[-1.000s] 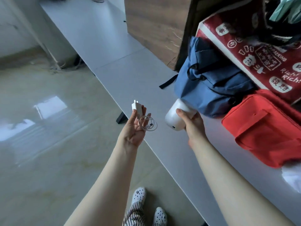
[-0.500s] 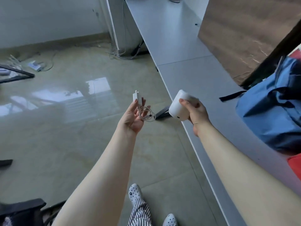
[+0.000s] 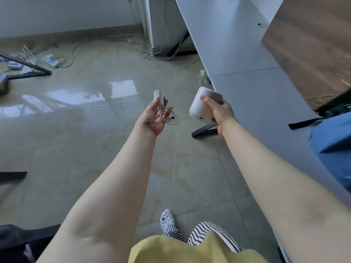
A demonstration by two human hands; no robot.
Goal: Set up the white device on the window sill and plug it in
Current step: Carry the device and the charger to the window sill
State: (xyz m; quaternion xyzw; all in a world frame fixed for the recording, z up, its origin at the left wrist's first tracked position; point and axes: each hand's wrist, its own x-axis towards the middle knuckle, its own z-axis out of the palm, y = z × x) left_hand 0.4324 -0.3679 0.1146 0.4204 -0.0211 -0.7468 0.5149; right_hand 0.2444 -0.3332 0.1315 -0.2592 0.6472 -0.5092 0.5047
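My right hand [image 3: 218, 111] grips the white device [image 3: 201, 105], a rounded white cylinder with a small port near its lower end, held tilted beside the edge of the long grey table [image 3: 247, 88]. My left hand [image 3: 152, 118], palm up over the floor, holds a white plug adapter [image 3: 158, 96] with its prongs pointing away and a coiled white cable [image 3: 169, 116] hanging off the fingers. The two hands are apart, level with each other. No window sill is in view.
A wooden panel [image 3: 307, 44] leans on the table at the right, with a blue bag [image 3: 332, 145] nearer me. Loose cables [image 3: 152, 52] lie on the glossy tiled floor by the wall. A black frame [image 3: 24, 69] sits at far left. My feet [image 3: 167, 219] stand below.
The view has swung left, away from the bags on the table and toward the open floor. Both hands have kept their hold and moved off the table edge.
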